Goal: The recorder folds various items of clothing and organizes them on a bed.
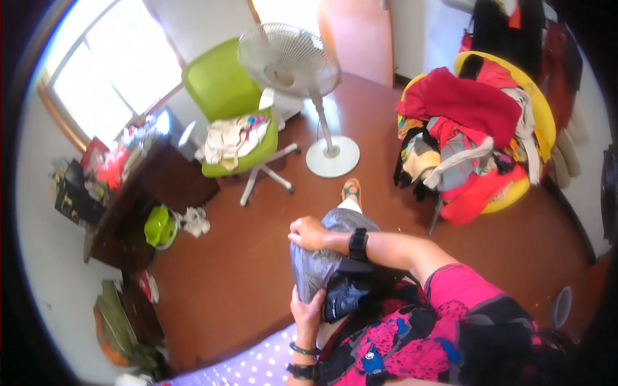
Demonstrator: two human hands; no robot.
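A grey checked garment (314, 268) lies over my thigh and knee, its outer edge stretched between my hands. My right hand (309, 234), a black band on its wrist, grips the far end with curled fingers. Nearer to me, my left hand (307, 306) pinches the lower end, thumb on top and fingers mostly hidden beneath. A bracelet and a black strap circle the left wrist. Against the garment rests a dark shiny pouch-like item (340, 299) bearing writing. Past the cloth shows a foot in an orange and green shoe (351, 189).
A pedestal fan (333, 157) stands ahead, beside a green swivel chair (217, 77) with folded clothes (236, 137). Clothes (463, 111) heap over a yellow chair (543, 108) at right. Left are a cluttered dark desk (116, 227) and a green bin (160, 227). Purple dotted bedding (251, 362) lies below.
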